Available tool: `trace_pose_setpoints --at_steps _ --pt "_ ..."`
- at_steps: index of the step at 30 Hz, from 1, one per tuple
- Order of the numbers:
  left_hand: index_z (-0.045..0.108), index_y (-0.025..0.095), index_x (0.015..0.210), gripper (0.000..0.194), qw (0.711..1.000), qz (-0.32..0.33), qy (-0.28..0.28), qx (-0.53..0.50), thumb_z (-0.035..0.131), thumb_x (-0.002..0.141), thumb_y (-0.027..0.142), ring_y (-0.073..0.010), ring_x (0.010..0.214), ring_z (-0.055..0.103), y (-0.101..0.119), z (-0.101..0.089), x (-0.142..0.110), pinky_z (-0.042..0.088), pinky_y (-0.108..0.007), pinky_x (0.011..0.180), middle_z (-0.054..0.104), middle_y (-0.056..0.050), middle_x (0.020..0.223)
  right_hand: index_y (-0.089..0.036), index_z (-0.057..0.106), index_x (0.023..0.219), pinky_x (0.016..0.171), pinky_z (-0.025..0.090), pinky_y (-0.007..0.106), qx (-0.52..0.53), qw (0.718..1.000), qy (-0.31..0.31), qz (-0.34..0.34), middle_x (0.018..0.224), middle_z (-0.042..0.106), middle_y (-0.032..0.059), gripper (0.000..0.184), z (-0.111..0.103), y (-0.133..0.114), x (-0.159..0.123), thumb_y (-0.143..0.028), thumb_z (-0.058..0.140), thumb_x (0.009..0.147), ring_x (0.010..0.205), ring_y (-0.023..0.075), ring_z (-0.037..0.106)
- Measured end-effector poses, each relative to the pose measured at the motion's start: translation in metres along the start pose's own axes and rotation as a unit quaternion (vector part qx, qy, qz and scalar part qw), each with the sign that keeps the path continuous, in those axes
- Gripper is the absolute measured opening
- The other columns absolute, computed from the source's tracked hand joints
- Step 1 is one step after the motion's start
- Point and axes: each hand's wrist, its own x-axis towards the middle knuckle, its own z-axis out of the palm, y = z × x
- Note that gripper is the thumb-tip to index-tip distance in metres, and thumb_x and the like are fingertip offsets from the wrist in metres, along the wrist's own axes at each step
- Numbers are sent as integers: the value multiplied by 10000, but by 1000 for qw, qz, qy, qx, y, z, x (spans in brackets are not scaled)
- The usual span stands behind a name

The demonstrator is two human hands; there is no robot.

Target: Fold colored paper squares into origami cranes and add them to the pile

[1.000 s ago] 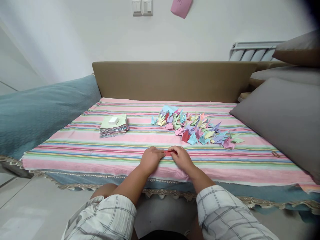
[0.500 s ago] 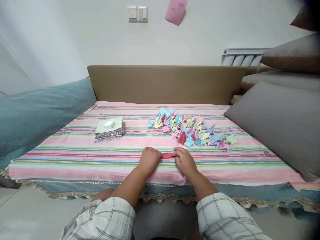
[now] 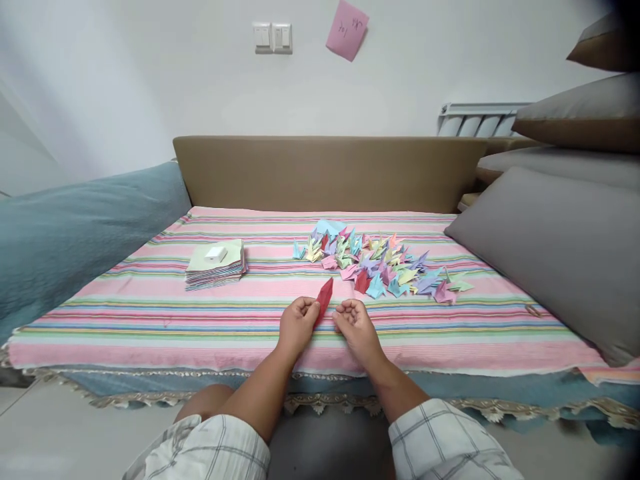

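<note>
My left hand pinches the lower end of a narrow folded red paper, which stands tilted up above the striped cloth. Close to its right, my right hand has its fingers curled, palm up, beside the paper's base; whether it touches the paper is unclear. Just beyond the hands lies a pile of several folded paper cranes in pastel colours. A stack of square coloured paper sheets with a small white box on top sits to the far left.
A brown headboard runs along the far side. Grey cushions lean at the right, a teal blanket at the left. A pink note and light switches are on the wall. My knees show below the bed edge.
The red paper lay flat on the cloth under both hands; now it is lifted and stands tilted upward in my left hand, and both hands have turned palm up.
</note>
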Motion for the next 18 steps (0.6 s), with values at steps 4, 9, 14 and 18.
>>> trace_pose_setpoints --at_steps 4,9,14,18 --pt "604 144 698 292 961 -97 -6 -257 723 593 388 -93 528 533 5 13 -18 409 -208 556 630 11 601 -192 536 841 561 452 223 19 999 -33 9 746 563 -11 279 6 -6 -4 -386 663 686 621 103 523" --pt "613 131 669 279 938 -137 -30 -316 782 541 312 -70 502 529 9 15 -27 401 -181 523 635 15 595 -175 582 778 607 469 252 -4 1000 -23 -6 695 603 0 254 2 -9 -4 -373 691 662 625 122 556" --pt "626 125 681 323 918 -174 -62 -351 832 476 268 -91 559 591 10 12 -26 465 -201 589 658 -1 619 -177 605 794 614 490 274 -40 999 -26 -20 697 637 13 223 1 -13 -8 -364 663 687 623 143 588" --pt "642 115 664 311 907 -201 -64 -366 839 470 257 -106 607 611 8 11 -27 502 -227 646 668 -14 637 -190 637 808 668 498 285 -148 983 -4 -107 797 645 39 137 1 -17 -12 -309 605 750 722 164 607"
